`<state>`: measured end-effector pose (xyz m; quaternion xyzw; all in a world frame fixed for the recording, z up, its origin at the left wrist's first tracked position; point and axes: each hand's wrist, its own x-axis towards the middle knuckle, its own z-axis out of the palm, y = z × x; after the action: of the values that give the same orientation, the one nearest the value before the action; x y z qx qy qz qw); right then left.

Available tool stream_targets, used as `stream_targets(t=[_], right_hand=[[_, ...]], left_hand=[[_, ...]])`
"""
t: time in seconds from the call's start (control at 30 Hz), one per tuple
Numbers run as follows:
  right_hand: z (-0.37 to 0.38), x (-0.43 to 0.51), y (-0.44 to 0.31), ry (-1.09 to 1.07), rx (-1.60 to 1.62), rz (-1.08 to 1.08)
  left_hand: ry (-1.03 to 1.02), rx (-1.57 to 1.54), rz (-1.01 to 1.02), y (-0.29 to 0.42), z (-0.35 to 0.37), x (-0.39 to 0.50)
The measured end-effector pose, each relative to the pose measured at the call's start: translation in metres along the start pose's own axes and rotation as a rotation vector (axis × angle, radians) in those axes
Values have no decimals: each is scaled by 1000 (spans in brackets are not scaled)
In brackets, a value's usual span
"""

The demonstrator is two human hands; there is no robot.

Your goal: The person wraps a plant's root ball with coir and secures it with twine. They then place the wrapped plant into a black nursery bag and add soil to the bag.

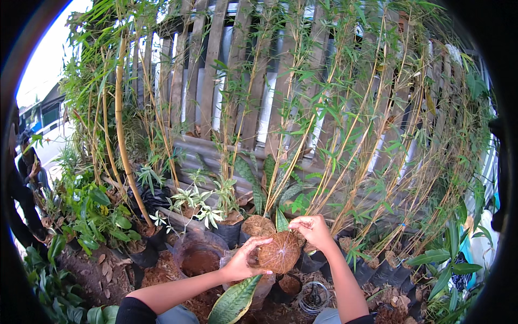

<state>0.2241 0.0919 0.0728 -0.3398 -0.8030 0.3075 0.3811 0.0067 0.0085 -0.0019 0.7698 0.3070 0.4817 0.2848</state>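
Note:
My left hand (247, 259) grips a round ball of brown coconut fibre (280, 252) from its left side, thumb below and fingers above. Pale thread crosses the ball's face and meets near its middle. My right hand (311, 231) is at the ball's upper right, thumb and fingertips pinched together; whether thread lies between them is too small to tell. A broad snake plant leaf (234, 300) with yellow edges points down towards me from under the ball. Its base is hidden. Another snake plant leaf (281, 220) shows just above the ball.
A clear plastic tub (200, 257) with brown matter stands left of my hands. A coil of wire (314, 299) lies below right. Potted bamboo (125, 133) and black plant bags (228, 233) line a wooden slat fence (208, 73). A person (30, 162) is at far left.

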Motion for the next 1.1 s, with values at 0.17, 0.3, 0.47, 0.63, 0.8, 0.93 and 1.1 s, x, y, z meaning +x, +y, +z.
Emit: stream_targets(t=[0.17,0.3,0.47,0.63,0.8,0.93,1.1], right_hand=[[-2,2,12,2,144,115],[0,4,23,30,261,154],[13,3,43,72,427,239],[36,-3,65,109,780,433],[61,-9,86,27,1232,595],[87,-18,86,-10,1404,565],[100,-32,63,140,1336,599]], left_hand=[[9,-100,-36,4,3,-2],[7,-128,-44,7,2,-2],[-4,-127,-46,11,-1,0],[20,-348,-106,13,-1,0],[62,-493,-137,10,1,-1],[124,-689,-182,3,1,0],[272,-625,-162,-7,-3,2]])
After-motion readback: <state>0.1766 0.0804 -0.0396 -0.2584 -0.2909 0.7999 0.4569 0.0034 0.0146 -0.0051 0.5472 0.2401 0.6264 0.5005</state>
